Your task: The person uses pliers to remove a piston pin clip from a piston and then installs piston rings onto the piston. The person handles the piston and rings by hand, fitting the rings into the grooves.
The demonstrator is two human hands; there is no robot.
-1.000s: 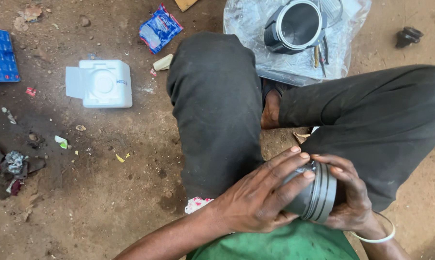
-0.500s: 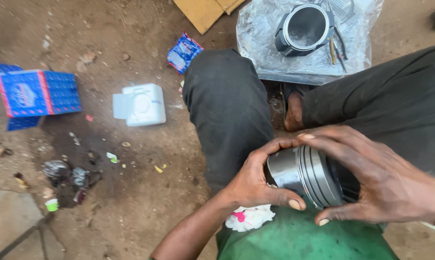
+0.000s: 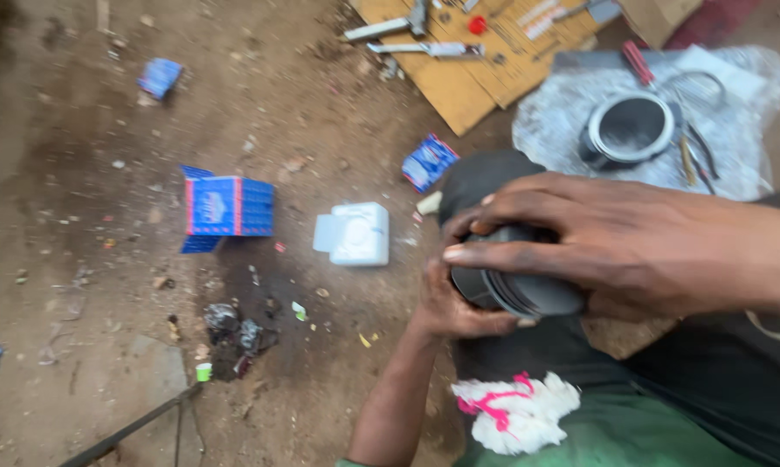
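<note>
A dark metal piston [image 3: 511, 290] with ring grooves sits in both my hands above my knee. My left hand [image 3: 455, 307] cups it from below and from the left. My right hand [image 3: 606, 246] lies over its top with the fingers spread along its side. Most of the piston is hidden under my right hand. A white and pink rag [image 3: 515, 411] rests on my green shirt just below.
On the dirt floor lie a white plastic box [image 3: 355, 233], a blue and red carton [image 3: 226, 207] and a small blue packet [image 3: 429, 162]. A second piston [image 3: 627, 130] stands on a plastic sheet [image 3: 554, 121] at upper right. Tools lie on cardboard [image 3: 468, 78].
The piston has come closer to the camera. My right hand has slid over its top and now covers more of it. The view has shifted, bringing the cardboard and tools in.
</note>
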